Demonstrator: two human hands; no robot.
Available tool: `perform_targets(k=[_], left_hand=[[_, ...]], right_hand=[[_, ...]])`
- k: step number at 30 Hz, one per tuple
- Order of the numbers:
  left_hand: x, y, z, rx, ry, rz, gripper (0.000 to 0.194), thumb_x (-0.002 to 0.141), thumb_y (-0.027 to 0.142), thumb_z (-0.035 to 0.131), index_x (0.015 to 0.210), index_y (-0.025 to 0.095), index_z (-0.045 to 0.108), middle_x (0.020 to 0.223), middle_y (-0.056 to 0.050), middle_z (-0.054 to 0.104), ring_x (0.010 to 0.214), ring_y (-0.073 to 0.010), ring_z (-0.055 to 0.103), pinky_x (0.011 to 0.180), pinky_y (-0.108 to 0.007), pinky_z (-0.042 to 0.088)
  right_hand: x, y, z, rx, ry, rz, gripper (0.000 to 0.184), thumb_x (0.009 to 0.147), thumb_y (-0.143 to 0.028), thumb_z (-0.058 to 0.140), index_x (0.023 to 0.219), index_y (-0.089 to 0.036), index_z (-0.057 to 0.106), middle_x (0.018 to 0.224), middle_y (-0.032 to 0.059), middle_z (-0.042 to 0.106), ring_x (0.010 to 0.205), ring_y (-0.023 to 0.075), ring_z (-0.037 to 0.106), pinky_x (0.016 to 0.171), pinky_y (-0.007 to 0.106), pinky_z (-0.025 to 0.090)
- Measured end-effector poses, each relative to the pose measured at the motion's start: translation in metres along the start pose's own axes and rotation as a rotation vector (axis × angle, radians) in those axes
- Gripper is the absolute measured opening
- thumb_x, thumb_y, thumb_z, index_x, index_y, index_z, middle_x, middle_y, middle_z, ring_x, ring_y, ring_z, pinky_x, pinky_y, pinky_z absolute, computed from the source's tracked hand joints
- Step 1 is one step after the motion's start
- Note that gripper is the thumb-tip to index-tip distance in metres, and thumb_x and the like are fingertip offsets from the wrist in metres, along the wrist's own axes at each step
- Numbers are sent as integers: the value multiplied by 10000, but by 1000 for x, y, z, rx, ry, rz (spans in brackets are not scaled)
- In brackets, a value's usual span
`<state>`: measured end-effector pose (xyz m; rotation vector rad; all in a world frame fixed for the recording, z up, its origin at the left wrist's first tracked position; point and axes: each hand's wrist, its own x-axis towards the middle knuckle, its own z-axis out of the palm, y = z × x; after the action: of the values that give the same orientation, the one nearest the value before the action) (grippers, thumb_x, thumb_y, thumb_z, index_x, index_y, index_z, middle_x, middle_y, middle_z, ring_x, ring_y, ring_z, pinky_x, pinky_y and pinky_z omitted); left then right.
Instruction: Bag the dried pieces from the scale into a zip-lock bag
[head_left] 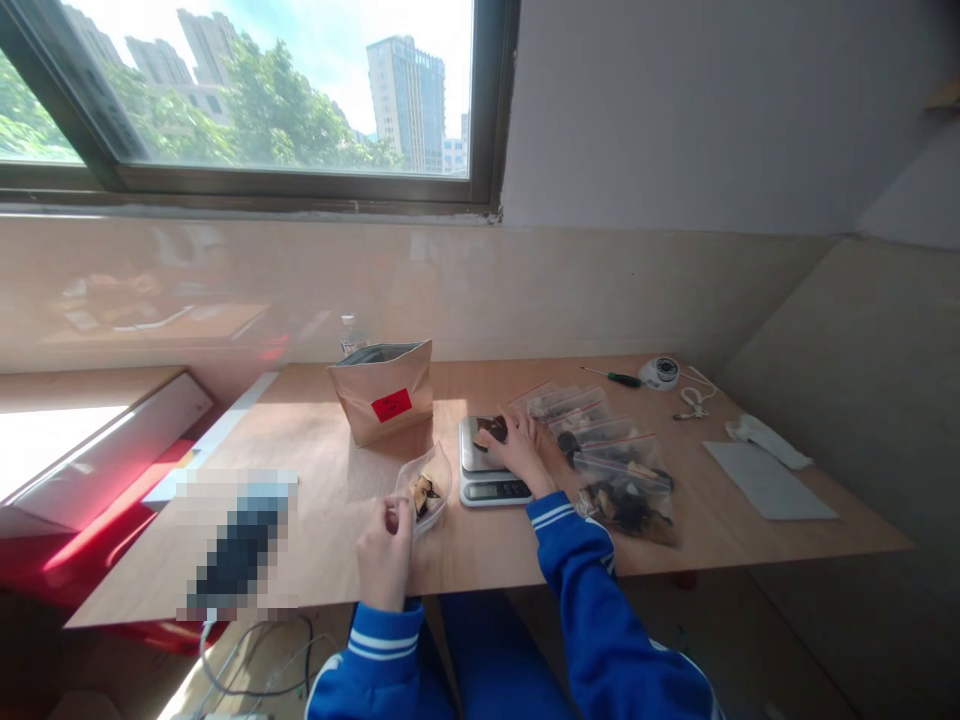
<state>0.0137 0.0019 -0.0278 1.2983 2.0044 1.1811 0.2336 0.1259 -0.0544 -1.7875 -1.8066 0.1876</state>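
Note:
My left hand [386, 545] pinches the edge of a clear plastic bag [440, 512], which stands open on the table. A few brown and cream dried slices [425, 494] lie inside that bag. My right hand [520, 448] is over the plate of a small kitchen scale [495, 490], its fingers closed around dark brown dried pieces [491, 430] there. Those pieces look like dried mushroom, though I cannot be sure. The scale's display faces me, but its digits are too small to read. My right fingertips are partly hidden.
Several filled zip bags [630, 500] lie right of the scale. Behind my left hand stands an open brown paper pouch [382, 400] with a red label. Farther right are a screwdriver [622, 380], a round white camera [660, 373], a cable [694, 403] and white paper [769, 480].

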Motion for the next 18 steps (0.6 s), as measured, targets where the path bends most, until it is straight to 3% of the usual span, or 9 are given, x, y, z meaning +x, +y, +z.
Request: perform_targets(k=[3, 12, 18], left_hand=[[1, 6, 4, -17, 15, -40, 239, 762, 454, 497, 695, 225, 504, 563, -8, 574, 569, -213, 583, 578, -310, 393], [6, 13, 22, -275, -10, -143, 228, 800, 415, 471, 891, 210, 429, 666, -28, 615, 566, -199, 605, 514, -308, 449], [2, 20, 23, -285, -102, -140, 272, 793, 434, 487, 938, 205, 461, 612, 2, 612, 496, -176, 591, 500, -294, 457]], right_hand=[[0, -4, 4, -50, -16, -10, 660, 804, -502, 553, 1347, -152, 417, 1334, 210, 404, 1254, 370, 335, 995, 518, 282], [4, 0, 7, -117, 60, 1, 268, 864, -237, 458, 1083, -132, 570, 1108, 182, 534, 1092, 309, 450, 908, 455, 363], [14, 17, 11, 70, 212, 4, 207, 836, -175, 406, 975, -122, 550, 1077, 188, 535, 1012, 288, 501, 872, 460, 394]])
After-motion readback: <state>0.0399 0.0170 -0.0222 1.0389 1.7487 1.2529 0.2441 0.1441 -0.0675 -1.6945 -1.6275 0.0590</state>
